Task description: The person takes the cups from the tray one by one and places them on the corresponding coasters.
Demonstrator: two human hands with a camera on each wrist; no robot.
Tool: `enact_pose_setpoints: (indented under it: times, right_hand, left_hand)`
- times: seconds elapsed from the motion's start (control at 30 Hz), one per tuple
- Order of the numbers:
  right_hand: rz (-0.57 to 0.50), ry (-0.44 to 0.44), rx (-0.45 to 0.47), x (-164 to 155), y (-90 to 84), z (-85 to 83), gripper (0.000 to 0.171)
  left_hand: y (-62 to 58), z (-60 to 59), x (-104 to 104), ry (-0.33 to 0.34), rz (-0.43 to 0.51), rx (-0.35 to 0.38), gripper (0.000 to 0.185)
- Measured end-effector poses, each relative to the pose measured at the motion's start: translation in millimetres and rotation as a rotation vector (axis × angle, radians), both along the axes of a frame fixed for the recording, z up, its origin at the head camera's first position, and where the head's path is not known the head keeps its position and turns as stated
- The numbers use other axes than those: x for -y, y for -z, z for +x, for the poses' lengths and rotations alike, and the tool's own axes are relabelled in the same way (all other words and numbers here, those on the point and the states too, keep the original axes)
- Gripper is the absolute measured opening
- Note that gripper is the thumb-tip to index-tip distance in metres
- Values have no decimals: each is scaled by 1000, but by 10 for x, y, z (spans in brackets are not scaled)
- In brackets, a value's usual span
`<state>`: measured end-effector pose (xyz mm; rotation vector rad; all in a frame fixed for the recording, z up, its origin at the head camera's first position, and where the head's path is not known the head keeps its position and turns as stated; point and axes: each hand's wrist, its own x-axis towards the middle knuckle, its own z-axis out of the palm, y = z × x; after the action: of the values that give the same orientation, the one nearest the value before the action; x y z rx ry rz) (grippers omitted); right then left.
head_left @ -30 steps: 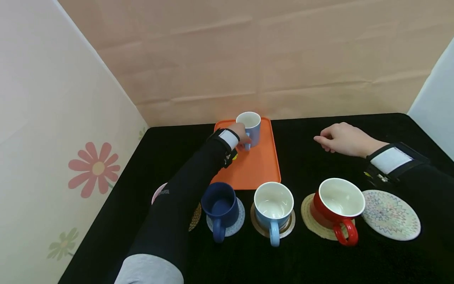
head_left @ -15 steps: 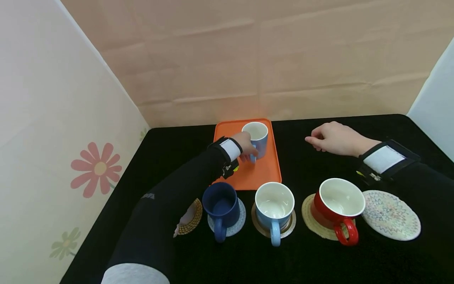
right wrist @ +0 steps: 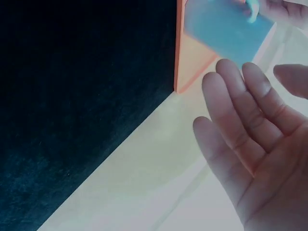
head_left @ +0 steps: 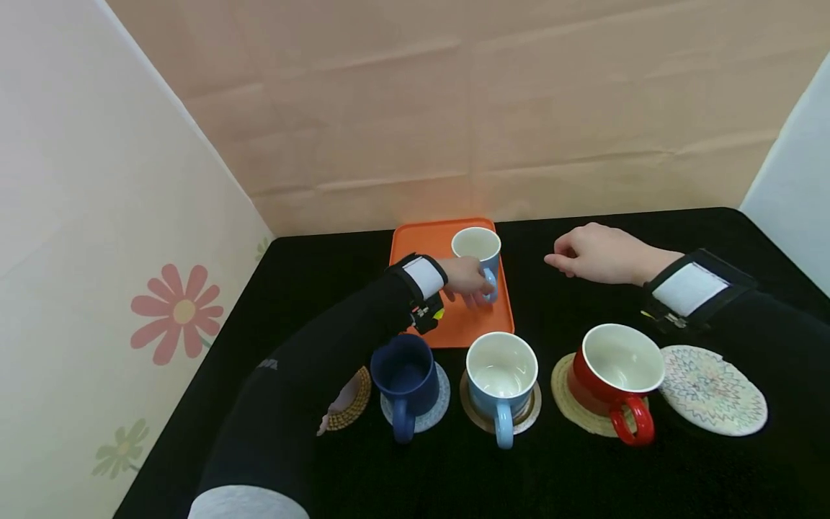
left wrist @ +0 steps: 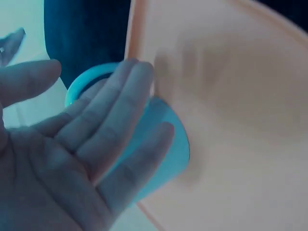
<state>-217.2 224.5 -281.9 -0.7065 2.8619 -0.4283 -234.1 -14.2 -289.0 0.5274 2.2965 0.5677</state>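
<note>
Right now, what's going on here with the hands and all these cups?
A person's left hand holds a light blue mug by its handle, at the right side of an orange tray. The right hand hovers over the black table, relaxed and holding nothing. Nearer the person, a navy mug, another light blue mug and a red mug each sit on a coaster. A patterned coaster at the right lies bare.
</note>
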Motion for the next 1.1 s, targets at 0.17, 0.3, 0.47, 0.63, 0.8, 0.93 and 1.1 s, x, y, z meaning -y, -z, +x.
enact_pose_setpoints:
  times: [0.17, 0.3, 0.47, 0.63, 0.8, 0.93, 1.1]
  right_hand:
    - [7, -25, 56, 107, 20, -24, 23]
    - [-4, -46, 82, 245, 12, -47, 22]
    - [25, -45, 94, 453, 21, -106, 22]
    - [75, -12, 160, 620, 85, -163, 33]
    - [29, 6, 275, 732, 122, -164, 31]
    - [-17, 13, 311, 774, 183, -164, 22]
    - [-52, 20, 298, 808, 212, -189, 19]
  left_hand:
    - [-21, 0, -70, 99, 27, 53, 33]
    - [-103, -81, 37, 105, 78, -3, 29]
    - [-206, -274, 261, -31, 146, -222, 22]
    - [-144, -441, 379, -231, 186, -382, 38]
    - [-60, -493, 381, -280, 257, -102, 66]
    - [-42, -481, 377, -281, 294, 67, 74]
    - [-45, -471, 376, -284, 324, 100, 78]
